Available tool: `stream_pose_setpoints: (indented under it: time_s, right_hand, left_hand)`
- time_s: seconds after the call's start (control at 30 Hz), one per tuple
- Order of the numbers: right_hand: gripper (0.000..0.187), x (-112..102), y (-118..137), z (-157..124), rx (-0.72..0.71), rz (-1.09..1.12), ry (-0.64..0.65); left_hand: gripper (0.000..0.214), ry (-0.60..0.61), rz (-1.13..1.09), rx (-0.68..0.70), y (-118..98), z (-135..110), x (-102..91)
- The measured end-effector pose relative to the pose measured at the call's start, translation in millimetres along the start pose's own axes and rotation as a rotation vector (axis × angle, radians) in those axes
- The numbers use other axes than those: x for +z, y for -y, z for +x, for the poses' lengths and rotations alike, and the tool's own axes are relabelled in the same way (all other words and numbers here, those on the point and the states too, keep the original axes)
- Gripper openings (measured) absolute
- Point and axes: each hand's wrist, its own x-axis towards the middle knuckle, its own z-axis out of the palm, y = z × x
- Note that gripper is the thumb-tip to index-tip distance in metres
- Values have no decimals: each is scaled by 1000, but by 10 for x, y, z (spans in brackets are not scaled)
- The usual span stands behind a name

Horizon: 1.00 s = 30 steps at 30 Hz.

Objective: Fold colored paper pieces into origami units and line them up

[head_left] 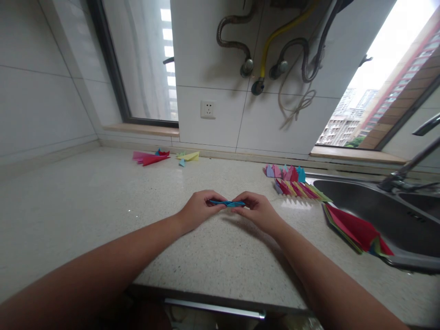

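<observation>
Both my hands meet over the middle of the speckled countertop (85, 206). My left hand (197, 210) and my right hand (259, 211) each pinch one end of a narrow folded blue paper piece (227, 203), held just above the counter. The fingers of both hands are closed on it.
A row of folded coloured paper pieces (299, 189) lies by the sink (378, 211), with more behind it (285, 173). A stack of coloured paper sheets (354, 229) overlaps the sink's rim. Pink and red folded papers (149, 157) and a yellow one (188, 156) lie near the back wall. A tap (409, 167) stands at right.
</observation>
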Motion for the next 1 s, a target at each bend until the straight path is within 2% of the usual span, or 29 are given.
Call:
stream_pose_setpoints:
  time_s: [0.23, 0.5, 0.77, 1.0]
  right_hand:
    - [26, 104, -6, 37, 48, 151, -41]
    - [22, 163, -32, 24, 14, 68, -48]
    - [15, 130, -2, 21, -46, 11, -76]
    - [19, 90, 19, 19, 2, 18, -102]
  left_hand:
    - [8, -27, 85, 95, -41, 7, 7]
    - [5, -16, 60, 85, -71, -6, 63]
    - [17, 7, 10, 89, -38, -4, 63]
    - [15, 8, 55, 92, -44, -2, 34]
